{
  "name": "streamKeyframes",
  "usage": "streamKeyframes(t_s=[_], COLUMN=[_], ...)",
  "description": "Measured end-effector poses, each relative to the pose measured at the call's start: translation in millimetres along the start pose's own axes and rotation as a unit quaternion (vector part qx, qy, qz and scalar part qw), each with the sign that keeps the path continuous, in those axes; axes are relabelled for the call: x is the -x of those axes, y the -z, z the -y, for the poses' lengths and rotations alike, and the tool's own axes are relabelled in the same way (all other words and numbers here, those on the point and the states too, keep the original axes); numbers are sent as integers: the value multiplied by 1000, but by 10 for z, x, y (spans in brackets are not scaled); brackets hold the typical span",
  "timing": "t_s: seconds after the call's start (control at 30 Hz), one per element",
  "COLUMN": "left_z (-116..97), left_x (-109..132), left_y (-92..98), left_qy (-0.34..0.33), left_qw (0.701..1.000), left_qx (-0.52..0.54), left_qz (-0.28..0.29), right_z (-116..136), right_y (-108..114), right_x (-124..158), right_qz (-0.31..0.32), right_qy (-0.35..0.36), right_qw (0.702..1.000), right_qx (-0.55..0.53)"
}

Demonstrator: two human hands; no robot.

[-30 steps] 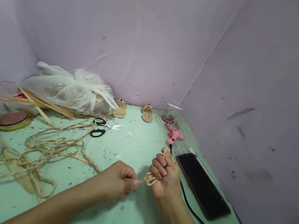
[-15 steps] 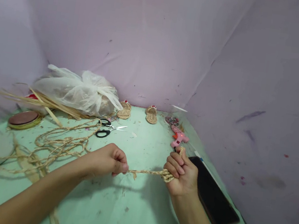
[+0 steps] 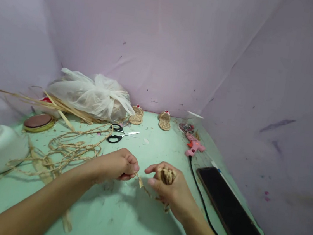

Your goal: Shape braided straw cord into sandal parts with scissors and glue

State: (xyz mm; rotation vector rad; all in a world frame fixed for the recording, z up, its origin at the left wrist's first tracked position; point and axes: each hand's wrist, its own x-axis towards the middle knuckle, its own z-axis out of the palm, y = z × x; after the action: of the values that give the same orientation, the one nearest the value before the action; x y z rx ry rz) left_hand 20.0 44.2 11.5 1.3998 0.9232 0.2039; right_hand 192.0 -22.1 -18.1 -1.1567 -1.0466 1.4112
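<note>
My left hand [image 3: 122, 165] is closed, pinching a thin braided straw cord [image 3: 141, 182] between thumb and fingers. From there the cord sags across the short gap to my right hand [image 3: 173, 192]. A coiled bundle of the same cord [image 3: 167, 175] sits in the curl of my right hand, its thumb and forefinger reaching apart toward the left. Part of the bundle is hidden by the palm. Left of my hands, a loose tangle of braided cord [image 3: 73, 152] lies on the green table [image 3: 117, 225].
Black-handled scissors [image 3: 115, 139] lie partly opened beyond my left hand. Two small woven slippers [image 3: 165, 121] stand by the wall. A pink glue gun [image 3: 195, 147] and a black phone [image 3: 228, 207] lie right. A white pot [image 3: 7, 150], round tin [image 3: 38, 122] and plastic bag [image 3: 89, 95] are left.
My right hand has moved left toward my left hand and turned, its thumb and forefinger now apart. The cord between them has gone from taut to slack. The view has shifted slightly.
</note>
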Motion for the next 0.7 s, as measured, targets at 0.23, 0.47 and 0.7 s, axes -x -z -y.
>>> streamKeyframes(t_s=[0.23,0.47,0.7], left_z=[33,35,61], left_x=[-20,-30,-58], left_y=[7,140,207], left_qy=[27,-23,-38], left_qw=[999,998,986], left_qx=[-3,-20,-98], left_qz=[-25,-50,-126], right_z=[-63,-142,-211], right_y=[-158,-144,-109], right_x=[25,0,-40], right_qz=[68,66,75], right_qy=[-82,-155,-210], right_qw=[992,981,957], right_qx=[68,-99,-184])
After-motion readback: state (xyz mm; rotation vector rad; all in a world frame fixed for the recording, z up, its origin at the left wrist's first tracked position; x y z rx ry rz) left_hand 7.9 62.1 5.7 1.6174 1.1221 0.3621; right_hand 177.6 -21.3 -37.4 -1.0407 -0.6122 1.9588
